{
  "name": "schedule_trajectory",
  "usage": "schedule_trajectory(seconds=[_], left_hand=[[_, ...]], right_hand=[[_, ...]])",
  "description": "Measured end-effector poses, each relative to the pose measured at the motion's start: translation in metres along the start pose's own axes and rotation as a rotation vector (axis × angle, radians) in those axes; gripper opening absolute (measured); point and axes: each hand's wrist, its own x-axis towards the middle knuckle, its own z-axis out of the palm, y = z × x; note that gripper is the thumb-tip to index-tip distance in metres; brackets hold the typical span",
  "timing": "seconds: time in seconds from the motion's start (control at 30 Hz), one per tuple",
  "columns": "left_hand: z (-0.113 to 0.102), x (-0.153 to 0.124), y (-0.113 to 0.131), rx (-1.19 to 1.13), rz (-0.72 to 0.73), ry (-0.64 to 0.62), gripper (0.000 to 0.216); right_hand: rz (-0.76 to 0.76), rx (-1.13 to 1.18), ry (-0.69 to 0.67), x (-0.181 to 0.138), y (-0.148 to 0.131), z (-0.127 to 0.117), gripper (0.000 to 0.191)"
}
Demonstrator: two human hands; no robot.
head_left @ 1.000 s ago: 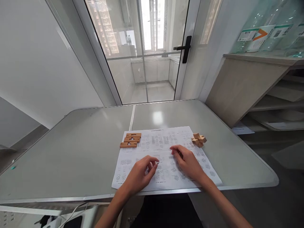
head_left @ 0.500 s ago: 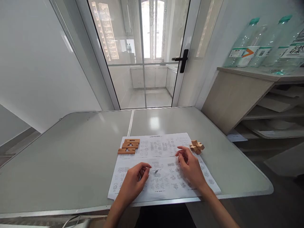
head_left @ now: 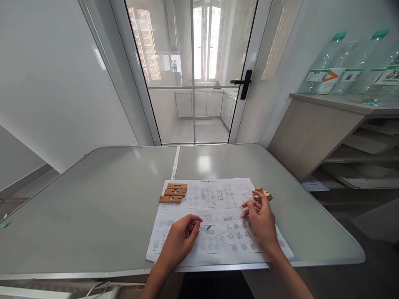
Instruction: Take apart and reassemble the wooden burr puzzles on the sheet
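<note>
Block cluster (head_left: pixel 267 194), pale wood, one: at the paper's far right corner, toward the desk's (head_left: pixel 314 232) right edge; partly hidden behind the fingers of the right hand (head_left: pixel 263 220). Contact cannot be told.

Right hand: fingers spread and bent, no grip visible. Main risk: a fingertip catching a jutting block, tipping the cluster or pushing it toward the desk's right edge. Likely cause: reaching in from the near side, the hand covering part of the view.

Left hand (head_left: pixel 182 236): above the paper's near left part, fingers curled, thumb close to forefinger; whether they touch cannot be told. The two hands are well apart.

Paper (head_left: pixel 199 211), printed with small diagrams, one sheet: reaches the desk's near edge, where both arms cross it. Risk: a dragging wrist could crease or slide it.

Wooden bars (head_left: pixel 173 193), three, with cut-outs: staggered at the paper's far left corner, the nearest jutting leftward past it. Should the paper slip, they could shift and lose their order.
</note>
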Motion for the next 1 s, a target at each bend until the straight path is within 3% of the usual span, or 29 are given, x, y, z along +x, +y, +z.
schedule_trajectory(seconds=[0.27, 1.0], left_hand=[[0.0000, -0.0016, 0.0014, -0.016, 0.008, 0.010, 0.033], [-0.0011, -0.0020, 0.0056, -0.028, -0.007, 0.023, 0.033]], right_hand=[[0.070, 0.113, 0.024, 0.0023, 0.0018, -0.0003, 0.065], [0.025, -0.116, -0.040, 0.0004, -0.0003, -0.0040, 0.037]])
